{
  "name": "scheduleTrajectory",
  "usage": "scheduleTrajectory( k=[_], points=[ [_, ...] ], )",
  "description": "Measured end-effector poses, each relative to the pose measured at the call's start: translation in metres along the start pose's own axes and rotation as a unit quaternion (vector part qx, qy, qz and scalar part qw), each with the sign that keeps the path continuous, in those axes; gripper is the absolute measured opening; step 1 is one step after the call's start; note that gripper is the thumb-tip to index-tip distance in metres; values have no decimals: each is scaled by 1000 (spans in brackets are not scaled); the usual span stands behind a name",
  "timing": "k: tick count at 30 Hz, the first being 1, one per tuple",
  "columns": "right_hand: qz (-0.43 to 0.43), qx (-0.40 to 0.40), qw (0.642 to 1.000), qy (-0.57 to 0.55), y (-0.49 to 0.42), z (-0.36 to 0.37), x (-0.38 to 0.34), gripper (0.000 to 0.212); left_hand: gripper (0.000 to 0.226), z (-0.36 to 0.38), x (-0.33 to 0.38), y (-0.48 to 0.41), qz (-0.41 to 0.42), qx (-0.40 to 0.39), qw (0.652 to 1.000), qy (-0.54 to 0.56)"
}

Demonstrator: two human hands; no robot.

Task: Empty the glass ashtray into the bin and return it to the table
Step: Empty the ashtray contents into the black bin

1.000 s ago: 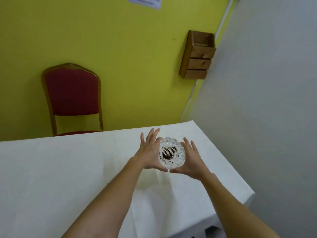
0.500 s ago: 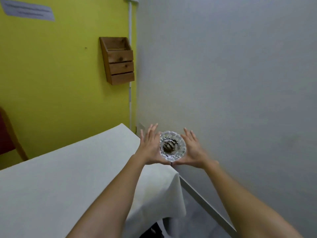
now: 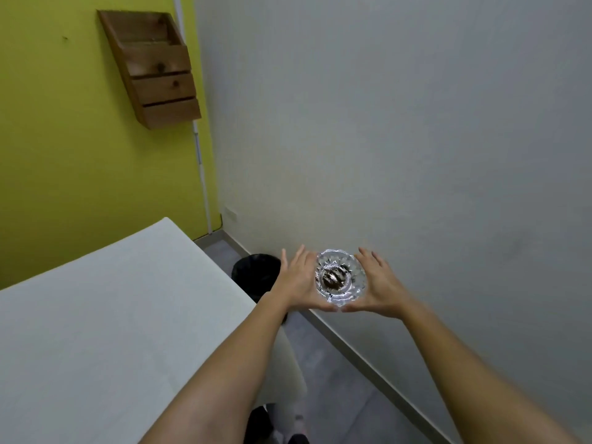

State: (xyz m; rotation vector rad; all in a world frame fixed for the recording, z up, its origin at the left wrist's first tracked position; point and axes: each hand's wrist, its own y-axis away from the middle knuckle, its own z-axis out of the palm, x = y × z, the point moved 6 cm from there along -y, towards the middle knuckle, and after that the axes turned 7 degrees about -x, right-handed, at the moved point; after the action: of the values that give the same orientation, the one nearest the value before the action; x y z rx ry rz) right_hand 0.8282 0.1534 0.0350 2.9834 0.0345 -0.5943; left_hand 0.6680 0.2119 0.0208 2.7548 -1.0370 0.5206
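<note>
A cut-glass ashtray (image 3: pixel 341 277) with dark ash and butts in its bowl is held level in the air between both palms. My left hand (image 3: pixel 296 280) presses its left side and my right hand (image 3: pixel 381 286) its right side, fingers stretched forward. The ashtray hangs past the right edge of the white-clothed table (image 3: pixel 112 315), in front of the grey wall. A black bin (image 3: pixel 256 275) stands on the floor just left of my left hand, partly hidden by that hand and the table corner.
A wooden wall rack (image 3: pixel 153 68) hangs on the yellow wall at upper left. The grey wall (image 3: pixel 416 139) runs close along the right, leaving a narrow strip of grey floor (image 3: pixel 336 373) between it and the table.
The ashtray has been lifted off the table and carried right, beyond its edge. The view has swung right and down: the red chair is gone and the black bin has appeared.
</note>
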Motion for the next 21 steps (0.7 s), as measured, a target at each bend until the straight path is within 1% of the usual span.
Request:
scheduleTrajectory(
  k=[2,5,8,10,14,18,20,21],
  points=[
    [-4,-12,999,-31,-22,-3,12,122,124,3,-8,-23,-4,11,1000,11],
    [-39,-31,992,-113,-61,-8,24,104,123,10,-27,-59,-17,20,999,45],
    [-73,-55,987,-132,-107,-9,31,101,125,24,-54,-94,-44,34,995,80],
    [-86,-91,982,-138,-138,-3,36,100,125,35,-72,-113,-72,47,992,94],
    [-104,-149,967,-178,-188,18,43,97,124,47,-105,-139,-116,36,987,107],
    [-105,-206,941,-247,-231,38,47,100,126,55,-131,-151,-167,46,975,136],
    [-75,-245,923,-287,-248,49,49,98,126,63,-141,-149,-196,49,968,146],
    [-45,-260,912,-315,-256,55,49,98,125,66,-147,-148,-211,51,965,148]
  ],
)
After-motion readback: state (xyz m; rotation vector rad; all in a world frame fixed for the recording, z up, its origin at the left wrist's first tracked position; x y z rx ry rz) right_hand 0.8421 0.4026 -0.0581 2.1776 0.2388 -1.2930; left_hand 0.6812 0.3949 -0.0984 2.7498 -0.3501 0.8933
